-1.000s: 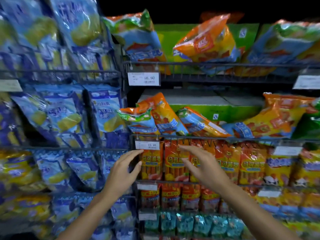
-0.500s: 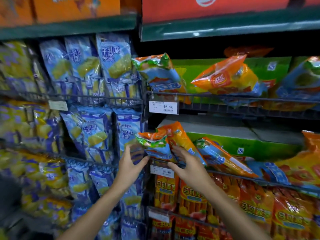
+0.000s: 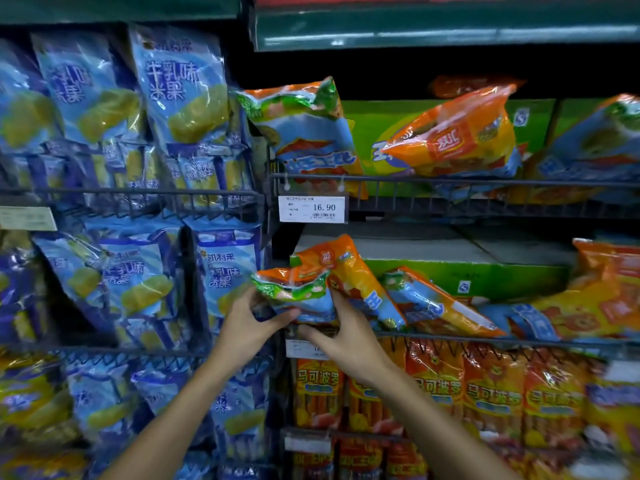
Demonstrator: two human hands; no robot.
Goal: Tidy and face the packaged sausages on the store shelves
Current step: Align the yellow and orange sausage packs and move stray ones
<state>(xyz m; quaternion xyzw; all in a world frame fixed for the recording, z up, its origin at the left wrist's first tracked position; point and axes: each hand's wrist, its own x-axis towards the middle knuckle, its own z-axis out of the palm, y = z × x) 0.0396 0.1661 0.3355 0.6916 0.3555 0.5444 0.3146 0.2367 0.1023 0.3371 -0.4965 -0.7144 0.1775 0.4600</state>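
Observation:
A green, orange and blue sausage bag lies slumped at the left end of the middle wire shelf. My left hand grips its left end, thumb under the bag. My right hand holds its right side from below, fingers tucked behind it. An orange sausage bag leans right behind it, and another bag lies tilted further right. On the shelf above, more sausage bags lie tilted. Below hang upright orange sausage packs.
Blue rice-cracker bags fill the wire racks on the left. A price tag reading 16.90 hangs on the upper rail. Green cartons sit behind the sausage bags. A dark green shelf edge runs overhead.
Both hands rose from the orange packs on the lower shelf to the middle shelf and took hold of the green-topped bag. The camera tilted up and moved closer.

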